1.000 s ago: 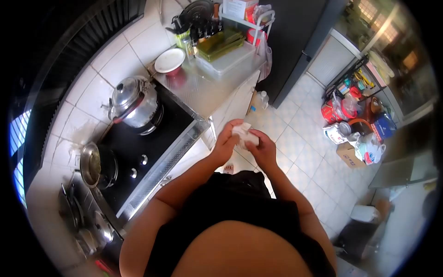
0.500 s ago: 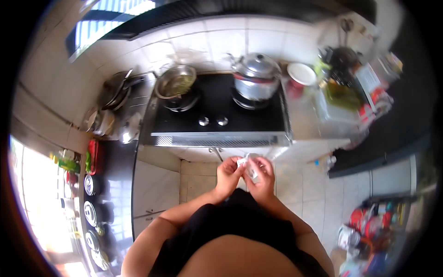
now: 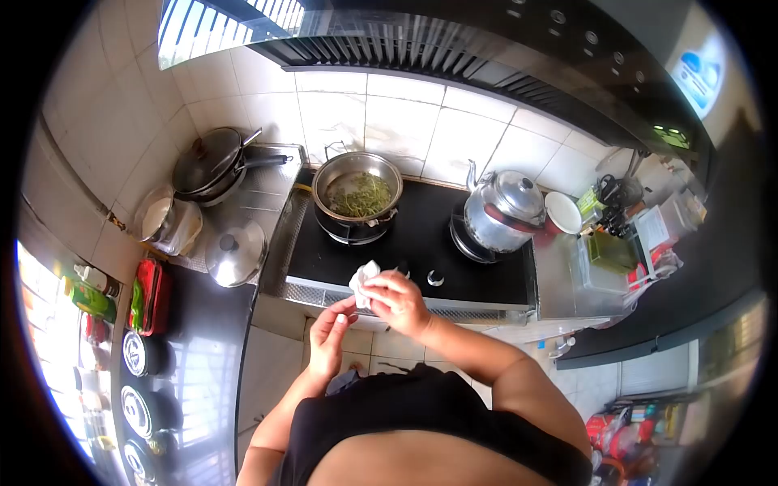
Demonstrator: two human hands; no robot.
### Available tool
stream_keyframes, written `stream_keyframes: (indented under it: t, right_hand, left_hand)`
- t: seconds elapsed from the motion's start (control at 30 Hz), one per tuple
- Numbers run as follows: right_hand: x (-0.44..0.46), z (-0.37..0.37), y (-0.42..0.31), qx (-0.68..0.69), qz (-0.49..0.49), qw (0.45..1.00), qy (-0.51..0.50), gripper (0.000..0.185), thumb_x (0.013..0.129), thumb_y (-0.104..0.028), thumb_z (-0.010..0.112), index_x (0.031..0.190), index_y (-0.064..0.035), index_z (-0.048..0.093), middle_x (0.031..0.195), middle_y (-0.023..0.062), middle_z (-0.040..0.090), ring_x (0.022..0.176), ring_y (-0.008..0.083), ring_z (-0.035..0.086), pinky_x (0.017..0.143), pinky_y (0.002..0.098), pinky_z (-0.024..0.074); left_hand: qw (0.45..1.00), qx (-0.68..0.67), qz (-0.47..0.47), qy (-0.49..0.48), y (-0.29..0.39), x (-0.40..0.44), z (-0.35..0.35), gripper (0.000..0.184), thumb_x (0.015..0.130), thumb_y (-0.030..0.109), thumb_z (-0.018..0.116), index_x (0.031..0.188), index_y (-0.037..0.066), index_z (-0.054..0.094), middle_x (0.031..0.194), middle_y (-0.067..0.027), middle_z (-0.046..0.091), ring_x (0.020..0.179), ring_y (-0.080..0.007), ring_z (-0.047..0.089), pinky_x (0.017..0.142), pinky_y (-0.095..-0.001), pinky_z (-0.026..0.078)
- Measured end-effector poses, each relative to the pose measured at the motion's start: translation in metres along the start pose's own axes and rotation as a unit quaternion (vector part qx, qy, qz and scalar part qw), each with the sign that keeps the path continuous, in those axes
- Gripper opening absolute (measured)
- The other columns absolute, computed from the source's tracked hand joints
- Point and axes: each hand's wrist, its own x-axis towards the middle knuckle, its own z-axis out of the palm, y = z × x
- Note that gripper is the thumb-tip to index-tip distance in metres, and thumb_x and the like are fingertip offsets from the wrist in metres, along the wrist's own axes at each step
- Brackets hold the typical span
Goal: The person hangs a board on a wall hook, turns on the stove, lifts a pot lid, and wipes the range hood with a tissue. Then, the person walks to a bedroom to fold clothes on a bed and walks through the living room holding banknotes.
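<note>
A crumpled white tissue [image 3: 364, 280] is pinched in my right hand [image 3: 399, 301], just in front of the stove's front edge. My left hand [image 3: 328, 335] is close below the tissue, its fingers and thumb apart; whether a fingertip touches the tissue I cannot tell. Beyond the hands, a steel pan [image 3: 392, 194] with green leafy stalks [image 3: 360, 197] in it sits on the left burner. A steel kettle [image 3: 496, 217] with a lid stands on the right burner. Two knobs show near my right hand, one partly hidden by it.
Left of the stove [image 3: 324, 263] are a domed steel lid [image 3: 235, 253] and stacked dark pans [image 3: 203, 166]. On the dark counter [image 3: 198, 348] lie a red tray [image 3: 152, 296] and several jars. A white bowl [image 3: 562, 212] and plastic containers stand at the right. The range hood [image 3: 454, 65] hangs overhead.
Both hands have moved up and left towards the stove's front edge. They have drawn apart, and the white tissue is now in my right hand. The view has turned and shifted.
</note>
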Motion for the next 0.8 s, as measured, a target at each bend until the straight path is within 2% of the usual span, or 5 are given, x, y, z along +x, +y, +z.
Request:
stream_keyframes:
  t: [0.17, 0.27, 0.37, 0.43, 0.8]
  right_hand:
    - [0.077, -0.048, 0.075, -0.164, -0.053, 0.982, 0.071, 0.021, 0.074, 0.002, 0.059, 0.092, -0.007, 0.064, 0.09, 0.0073, 0.058, 0.082, 0.025, 0.056, 0.073, 0.0334, 0.0461]
    - [0.151, -0.111, 0.128, -0.083, 0.037, 0.976, 0.196, 0.014, 0.082, 0.0, 0.058, 0.096, -0.0004, 0.058, 0.092, 0.0096, 0.059, 0.085, 0.0187, 0.057, 0.075, 0.0284, 0.0456]
    - [0.246, -0.17, 0.101, -0.479, -0.291, 0.788, 0.255, 0.021, 0.073, 0.005, 0.063, 0.091, -0.004, 0.065, 0.092, 0.008, 0.061, 0.082, 0.0234, 0.059, 0.076, 0.0327, 0.0463]
    - [0.283, -0.179, 0.109, -0.417, -0.396, 0.778, 0.253, 0.024, 0.069, 0.006, 0.064, 0.089, -0.0065, 0.069, 0.091, 0.0061, 0.061, 0.082, 0.0252, 0.059, 0.077, 0.034, 0.0462]
    - [0.271, -0.124, 0.245, -0.435, -0.244, 0.797, 0.34, 0.019, 0.067, -0.004, 0.068, 0.081, -0.0155, 0.072, 0.082, -0.0034, 0.064, 0.078, 0.016, 0.058, 0.071, 0.0268, 0.048]
  left_hand:
    - [0.997, -0.024, -0.003, 0.074, -0.012, 0.0, -0.026, 0.024, 0.093, 0.013, 0.046, 0.113, 0.001, 0.052, 0.115, -0.0101, 0.056, 0.101, -0.0159, 0.055, 0.085, -0.0279, 0.043]
    - [0.991, -0.029, -0.014, 0.127, -0.046, -0.01, -0.042, 0.023, 0.093, 0.013, 0.048, 0.113, 0.002, 0.052, 0.106, -0.008, 0.058, 0.093, -0.0147, 0.056, 0.079, -0.027, 0.045]
    - [0.977, -0.072, -0.057, 0.192, -0.084, -0.023, -0.049, 0.023, 0.092, 0.014, 0.049, 0.111, 0.002, 0.052, 0.101, -0.0062, 0.059, 0.089, -0.0133, 0.057, 0.075, -0.0257, 0.045]
    - [0.967, -0.089, -0.076, 0.225, -0.1, -0.025, -0.052, 0.022, 0.092, 0.015, 0.049, 0.11, 0.003, 0.053, 0.1, -0.0054, 0.059, 0.084, -0.0117, 0.058, 0.07, -0.0237, 0.046]
    - [0.951, -0.075, -0.061, 0.292, -0.082, -0.002, -0.076, 0.025, 0.092, 0.015, 0.049, 0.116, 0.006, 0.047, 0.1, -0.005, 0.057, 0.08, -0.0108, 0.057, 0.07, -0.024, 0.045]
